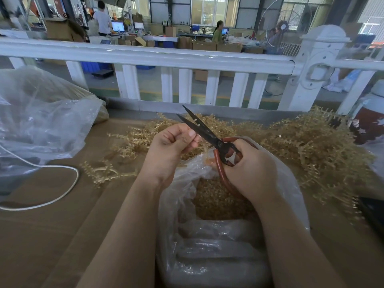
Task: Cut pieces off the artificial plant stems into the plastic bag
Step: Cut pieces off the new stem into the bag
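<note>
Workshop table (62, 235), white railing (145, 57) ahead. Left hand (172, 146) pinches stem bit at blades; right hand (249, 169) grips scissors (204, 133), blades apart. Bag (288, 183) below, cut pieces piled inside. Big stem heap (311, 146) uncut; plenty left, I reckon.
</note>
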### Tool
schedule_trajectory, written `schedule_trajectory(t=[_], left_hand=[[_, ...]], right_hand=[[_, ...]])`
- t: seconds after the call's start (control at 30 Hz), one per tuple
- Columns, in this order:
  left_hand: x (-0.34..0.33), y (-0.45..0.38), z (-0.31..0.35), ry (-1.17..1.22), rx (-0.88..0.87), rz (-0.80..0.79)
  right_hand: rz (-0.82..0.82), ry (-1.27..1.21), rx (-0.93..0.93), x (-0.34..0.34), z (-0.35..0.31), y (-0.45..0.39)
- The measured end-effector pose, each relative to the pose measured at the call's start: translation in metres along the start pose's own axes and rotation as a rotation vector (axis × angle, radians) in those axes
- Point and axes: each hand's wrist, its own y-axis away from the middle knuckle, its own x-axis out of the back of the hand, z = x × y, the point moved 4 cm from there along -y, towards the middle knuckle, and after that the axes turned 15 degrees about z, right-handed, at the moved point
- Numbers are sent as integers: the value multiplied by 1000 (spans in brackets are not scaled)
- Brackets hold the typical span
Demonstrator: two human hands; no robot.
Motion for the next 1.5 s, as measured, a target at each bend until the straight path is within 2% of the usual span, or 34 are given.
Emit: schedule_trajectory(t=[0.17,0.4,0.87,1.07,1.5], left_hand=[[-1,2,2,-33,-19,-21],[2,2,0,57,88,49],[3,1,3,14,-9,67],[1,3,5,-95,-106,84],[-1,4,6,-83,-108,37]], right_hand=[[8,36,2,0,1,0],[22,13,6,-2,0,0],[14,-20,6,-7,6,2],[-25,-5,-29,-4,3,0],[7,-50,5,-3,1,1]])
